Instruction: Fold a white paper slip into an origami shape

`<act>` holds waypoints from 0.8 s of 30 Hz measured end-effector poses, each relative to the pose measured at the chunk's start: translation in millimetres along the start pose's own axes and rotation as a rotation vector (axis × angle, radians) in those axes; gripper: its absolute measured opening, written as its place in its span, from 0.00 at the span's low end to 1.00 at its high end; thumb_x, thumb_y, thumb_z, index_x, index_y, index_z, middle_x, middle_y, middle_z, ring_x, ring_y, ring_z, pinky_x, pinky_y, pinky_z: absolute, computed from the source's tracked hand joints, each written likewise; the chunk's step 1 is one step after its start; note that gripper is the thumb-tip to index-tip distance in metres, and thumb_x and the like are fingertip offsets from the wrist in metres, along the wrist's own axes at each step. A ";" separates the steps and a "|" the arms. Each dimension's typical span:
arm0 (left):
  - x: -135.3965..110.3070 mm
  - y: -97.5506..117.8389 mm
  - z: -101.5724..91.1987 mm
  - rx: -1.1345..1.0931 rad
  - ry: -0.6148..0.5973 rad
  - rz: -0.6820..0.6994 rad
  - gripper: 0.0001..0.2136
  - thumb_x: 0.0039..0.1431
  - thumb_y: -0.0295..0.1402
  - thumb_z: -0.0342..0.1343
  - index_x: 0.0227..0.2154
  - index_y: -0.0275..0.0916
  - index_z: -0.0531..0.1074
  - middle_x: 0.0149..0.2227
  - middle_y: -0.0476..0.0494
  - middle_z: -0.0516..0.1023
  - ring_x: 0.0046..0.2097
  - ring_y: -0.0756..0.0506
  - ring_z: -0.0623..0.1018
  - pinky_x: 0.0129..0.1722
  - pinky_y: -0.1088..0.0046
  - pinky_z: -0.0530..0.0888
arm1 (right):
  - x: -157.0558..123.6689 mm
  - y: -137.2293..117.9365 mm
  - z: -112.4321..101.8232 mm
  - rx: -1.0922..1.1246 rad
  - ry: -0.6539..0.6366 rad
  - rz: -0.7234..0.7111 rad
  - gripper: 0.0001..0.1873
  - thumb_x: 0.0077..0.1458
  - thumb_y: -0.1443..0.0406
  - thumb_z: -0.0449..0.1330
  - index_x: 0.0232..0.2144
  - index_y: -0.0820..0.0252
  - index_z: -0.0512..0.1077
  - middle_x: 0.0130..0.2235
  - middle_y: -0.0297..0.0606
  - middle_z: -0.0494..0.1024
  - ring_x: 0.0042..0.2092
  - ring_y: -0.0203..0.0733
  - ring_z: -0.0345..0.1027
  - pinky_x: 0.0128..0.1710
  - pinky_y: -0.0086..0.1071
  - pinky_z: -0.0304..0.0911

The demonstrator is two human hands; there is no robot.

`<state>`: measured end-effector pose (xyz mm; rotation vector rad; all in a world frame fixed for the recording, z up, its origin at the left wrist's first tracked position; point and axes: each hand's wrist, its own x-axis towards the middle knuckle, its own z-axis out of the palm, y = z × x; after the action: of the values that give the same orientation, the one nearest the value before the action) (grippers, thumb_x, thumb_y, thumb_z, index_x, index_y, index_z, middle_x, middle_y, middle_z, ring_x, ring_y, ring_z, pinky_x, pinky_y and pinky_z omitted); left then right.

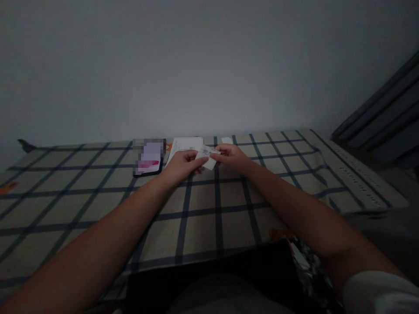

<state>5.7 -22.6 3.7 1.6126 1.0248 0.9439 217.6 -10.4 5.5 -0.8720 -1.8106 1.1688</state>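
left hand (181,168): grip closed on paper slip (207,158)
right hand (233,158): grip pinching same slip
phone (149,158): just left of grips

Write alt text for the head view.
The left hand and right hand together hold a small white printed slip over a checked cloth. A lit phone and white paper lie just beyond, near a plain wall.

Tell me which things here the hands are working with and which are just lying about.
In hand: small white printed paper slip, pinched between left hand and right hand.

Lying about: black phone with lit screen; white paper sheet; small white scrap; dark-checked beige cloth.
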 end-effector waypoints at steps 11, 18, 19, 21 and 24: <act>-0.8 -0.3 -5.4 0.324 0.022 0.183 0.14 0.53 0.42 0.62 0.36 0.36 0.82 0.31 0.42 0.82 0.31 0.45 0.77 0.29 0.72 0.70 | -2.8 0.1 4.8 -0.213 -0.051 -0.093 0.10 0.53 0.60 0.60 0.31 0.62 0.73 0.27 0.31 0.71 0.29 0.33 0.62 0.28 0.28 0.56; -2.5 9.4 -7.5 0.294 0.112 0.124 0.14 0.52 0.42 0.62 0.33 0.34 0.81 0.28 0.44 0.80 0.28 0.46 0.75 0.27 0.73 0.69 | 0.9 -0.7 0.1 -0.132 -0.046 -0.019 0.09 0.54 0.63 0.58 0.29 0.62 0.76 0.28 0.34 0.77 0.31 0.34 0.69 0.32 0.29 0.63; -2.6 10.3 -8.0 0.270 0.107 0.118 0.14 0.52 0.42 0.62 0.33 0.34 0.81 0.28 0.44 0.81 0.28 0.46 0.75 0.27 0.73 0.69 | 0.9 0.3 -1.0 -0.116 -0.049 -0.011 0.10 0.54 0.62 0.58 0.29 0.62 0.76 0.28 0.35 0.78 0.31 0.35 0.70 0.33 0.29 0.64; -2.5 10.9 -8.9 0.209 0.098 0.109 0.15 0.51 0.41 0.63 0.34 0.34 0.81 0.31 0.42 0.82 0.30 0.46 0.77 0.29 0.72 0.71 | 0.8 3.1 -3.2 -0.074 -0.039 0.005 0.12 0.55 0.59 0.60 0.29 0.63 0.76 0.28 0.36 0.78 0.31 0.35 0.71 0.34 0.30 0.65; -1.4 8.1 -9.3 0.127 0.058 0.070 0.15 0.51 0.42 0.64 0.35 0.34 0.80 0.31 0.42 0.82 0.28 0.47 0.76 0.29 0.73 0.71 | 1.2 7.2 -5.2 -0.035 0.016 0.001 0.14 0.55 0.57 0.61 0.29 0.63 0.75 0.28 0.37 0.77 0.30 0.35 0.70 0.33 0.30 0.66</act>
<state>-1.9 -22.4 13.5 1.7452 1.0925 0.9942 222.5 -4.9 0.4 -0.9002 -1.8223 1.1312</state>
